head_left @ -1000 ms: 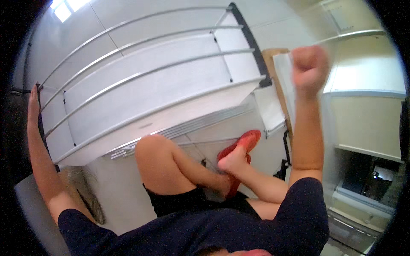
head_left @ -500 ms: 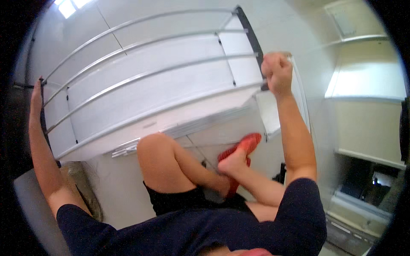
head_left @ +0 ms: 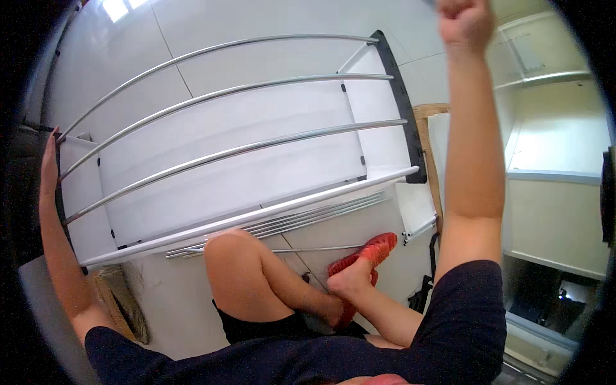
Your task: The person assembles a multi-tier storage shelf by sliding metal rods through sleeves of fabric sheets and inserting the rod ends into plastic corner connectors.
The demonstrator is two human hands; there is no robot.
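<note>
A low rack frame lies across the floor in front of me, with long silver tubes (head_left: 224, 154) running between black end bars and white panels (head_left: 224, 122) behind them. My left hand (head_left: 50, 160) rests flat with straight fingers against the left end of the frame. High at the upper right, my right hand (head_left: 467, 25) is closed in a fist, above and beyond the right black end bar (head_left: 399, 106). A sliver of something grey shows beside the fist at the picture's edge; what it is cannot be made out.
Several loose silver tubes (head_left: 321, 215) lie on the tiled floor between the frame and my bent legs. A wood-edged white piece (head_left: 420, 199) stands by the frame's right end. Pale open shelving (head_left: 555, 212) lines the right side. A brown bundle (head_left: 122, 305) sits near my left arm.
My right fist has risen up and away from the right black end bar. The left hand stays against the left end. The frame sits slightly lower in the picture.
</note>
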